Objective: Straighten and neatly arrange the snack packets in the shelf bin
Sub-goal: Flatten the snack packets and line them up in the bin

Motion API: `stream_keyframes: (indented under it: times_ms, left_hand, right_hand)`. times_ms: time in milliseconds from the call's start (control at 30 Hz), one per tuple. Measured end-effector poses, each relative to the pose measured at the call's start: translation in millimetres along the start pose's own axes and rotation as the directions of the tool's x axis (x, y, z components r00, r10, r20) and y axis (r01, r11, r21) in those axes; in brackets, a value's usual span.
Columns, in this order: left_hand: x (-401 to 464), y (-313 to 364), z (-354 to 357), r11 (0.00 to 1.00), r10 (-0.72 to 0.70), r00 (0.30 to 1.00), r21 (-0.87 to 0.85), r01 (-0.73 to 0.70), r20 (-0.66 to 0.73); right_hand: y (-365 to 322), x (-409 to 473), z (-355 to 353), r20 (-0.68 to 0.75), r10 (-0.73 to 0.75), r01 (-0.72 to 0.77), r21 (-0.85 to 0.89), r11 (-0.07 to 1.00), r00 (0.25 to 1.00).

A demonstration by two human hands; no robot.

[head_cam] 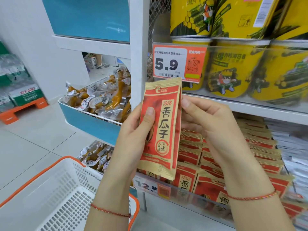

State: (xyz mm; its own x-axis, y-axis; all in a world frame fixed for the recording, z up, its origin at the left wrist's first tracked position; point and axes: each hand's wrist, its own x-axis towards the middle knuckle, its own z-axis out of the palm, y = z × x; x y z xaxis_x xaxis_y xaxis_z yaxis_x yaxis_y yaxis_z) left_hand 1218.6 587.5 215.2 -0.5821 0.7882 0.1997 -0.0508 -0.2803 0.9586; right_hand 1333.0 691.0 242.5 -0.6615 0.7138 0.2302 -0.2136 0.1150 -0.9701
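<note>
A red and tan sunflower seed packet (164,124) stands upright in front of the shelf, held up between both hands. My left hand (135,137) grips its left edge, with the thumb across the front. My right hand (211,127) holds the right edge, fingers curled behind the packet. Below and behind it lies the shelf bin (186,195) with a clear front lip. Several matching red packets (233,157) stand in rows inside it, some leaning.
Yellow seaweed-roll tubs (233,70) fill the shelf above, behind a 5.9 price tag (178,63). A white basket with orange rim (55,194) sits at lower left. Blue bins of vacuum-packed snacks (103,100) stand to the left. Silver packets (293,147) lie at right.
</note>
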Motion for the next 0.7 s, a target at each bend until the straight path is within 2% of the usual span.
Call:
stream_keyframes:
  times_ms: [200,367,700]
  left_hand:
    - [0,-4,10,0.995,-0.101,0.995,0.017,0.102,-0.014]
    - [-1,-5,15,0.992,-0.123,0.992,-0.002,0.123,-0.010]
    - [-2,-5,13,0.983,-0.163,0.986,-0.079,0.165,0.038]
  right_hand:
    - [-5,-11,0,-0.049,0.020,-0.018,0.028,0.999,0.999]
    - [-11,-14,2,-0.102,-0.002,0.005,0.031,0.999,0.995]
    - [-9,-15,11,-0.084,0.026,-0.013,0.148,0.989,0.996]
